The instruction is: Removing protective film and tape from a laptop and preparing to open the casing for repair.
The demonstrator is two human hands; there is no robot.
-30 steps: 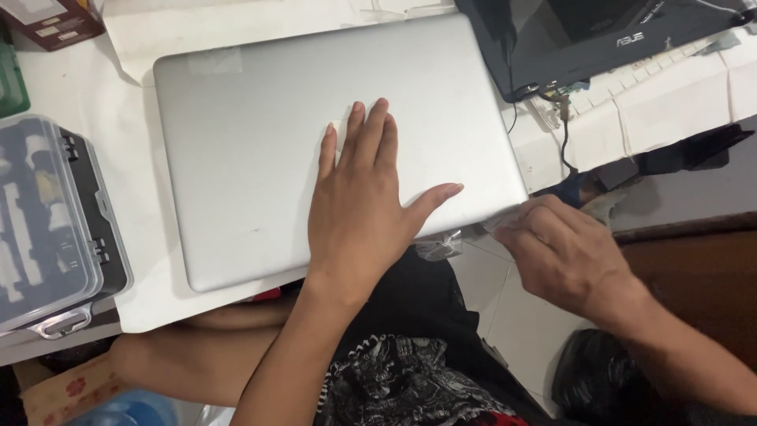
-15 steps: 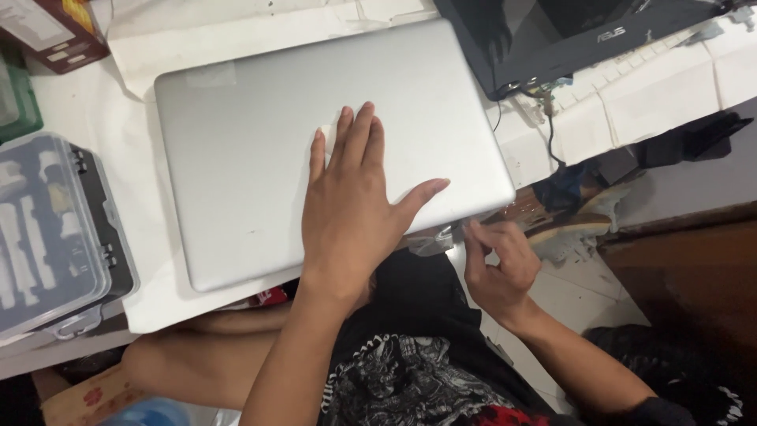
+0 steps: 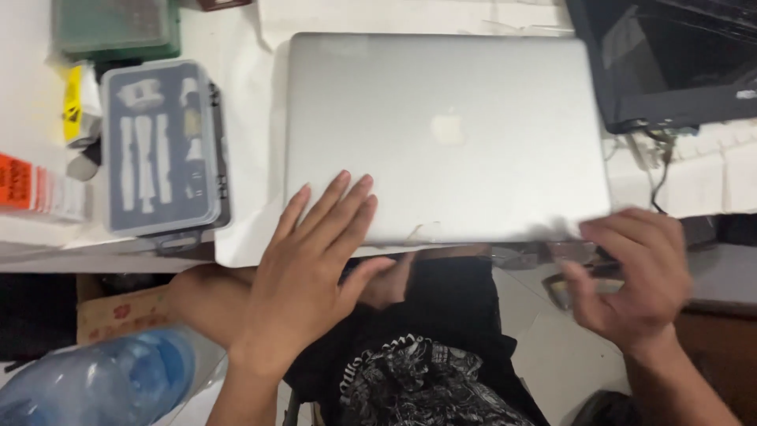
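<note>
Here the closed silver laptop (image 3: 445, 134) lies flat on the white tabletop (image 3: 31, 110), lid up, filling the middle of the view. The left hand (image 3: 311, 272) rests at about 7 o'clock from the laptop's centre, fingers spread flat over the near edge of the lid, the palm hanging off the tabletop — its grip is released, nothing closed in it. The right hand (image 3: 631, 272) sits at about 4 o'clock, at the laptop's near right corner; it is blurred, the fingers curled loosely, and I cannot tell whether its grip clasps anything. At 9 o'clock, well apart from the laptop, lies a grey tool case (image 3: 162, 146) with a clear lid. At 2 o'clock a black laptop (image 3: 670, 59) stands just beside the silver one's far right corner. Low at 8 o'clock lies a blue water bottle (image 3: 102, 386).
</note>
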